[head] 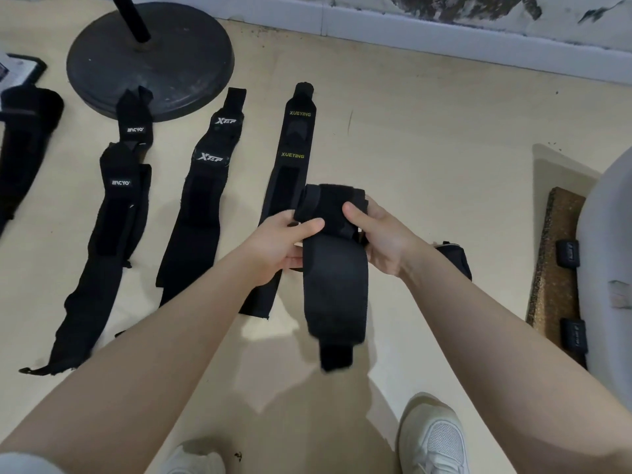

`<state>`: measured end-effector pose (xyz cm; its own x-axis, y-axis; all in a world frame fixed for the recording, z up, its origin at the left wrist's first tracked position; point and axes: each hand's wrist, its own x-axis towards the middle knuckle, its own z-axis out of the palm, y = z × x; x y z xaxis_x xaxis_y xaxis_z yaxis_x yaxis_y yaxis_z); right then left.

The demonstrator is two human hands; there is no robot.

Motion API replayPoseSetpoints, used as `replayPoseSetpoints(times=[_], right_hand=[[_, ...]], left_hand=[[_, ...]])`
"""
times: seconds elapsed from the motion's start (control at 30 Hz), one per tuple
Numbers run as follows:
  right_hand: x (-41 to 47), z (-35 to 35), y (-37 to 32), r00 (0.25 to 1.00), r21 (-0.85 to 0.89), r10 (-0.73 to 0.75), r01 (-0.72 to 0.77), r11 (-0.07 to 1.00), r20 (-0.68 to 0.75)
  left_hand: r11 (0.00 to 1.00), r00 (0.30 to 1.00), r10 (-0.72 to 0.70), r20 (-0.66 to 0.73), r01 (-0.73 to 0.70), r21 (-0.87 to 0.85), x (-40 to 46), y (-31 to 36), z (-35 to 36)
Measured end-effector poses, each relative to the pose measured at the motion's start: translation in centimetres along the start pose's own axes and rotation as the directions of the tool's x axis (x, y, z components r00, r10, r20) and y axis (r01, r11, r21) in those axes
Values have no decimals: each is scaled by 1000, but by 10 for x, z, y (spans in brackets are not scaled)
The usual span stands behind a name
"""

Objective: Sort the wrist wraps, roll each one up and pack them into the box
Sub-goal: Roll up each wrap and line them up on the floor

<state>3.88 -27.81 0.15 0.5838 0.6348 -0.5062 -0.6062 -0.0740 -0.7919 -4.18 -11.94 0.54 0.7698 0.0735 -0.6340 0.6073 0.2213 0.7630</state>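
- Head view: four sorted stacks of wraps lie on the floor to your left, long axes running away from you.
- Your held wrap is between both hands, rolled end up top, its loose tail hanging toward you.
- Left hand and right hand both grip the roll, fingers curled on it.
- I judge both equally near; keep rolling down the tail.

Bare floor (right of wraps)
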Motion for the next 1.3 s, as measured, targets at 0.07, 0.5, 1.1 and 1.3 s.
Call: replayPoseSetpoints(times=[0.07,0.5,1.1,1.3], right_hand=[[0,-6,-1,999,-25,-38,38,999,7],[0,-12,-1,998,-151,-66,64,987,-8],[5,-5,4,958,6,270,-271,963,-102],[2,-12,1,985,184,123,-100,978,-118]], left_hand=[[995,1000,2,3,-2,-104,0,1,-7],[960,998,-25,-53,9,-280,3,12,-4],[880,946,324,-16,-295,373,0,-11,-6],[979,992,120,-24,-114,170,3,-14,-8]])
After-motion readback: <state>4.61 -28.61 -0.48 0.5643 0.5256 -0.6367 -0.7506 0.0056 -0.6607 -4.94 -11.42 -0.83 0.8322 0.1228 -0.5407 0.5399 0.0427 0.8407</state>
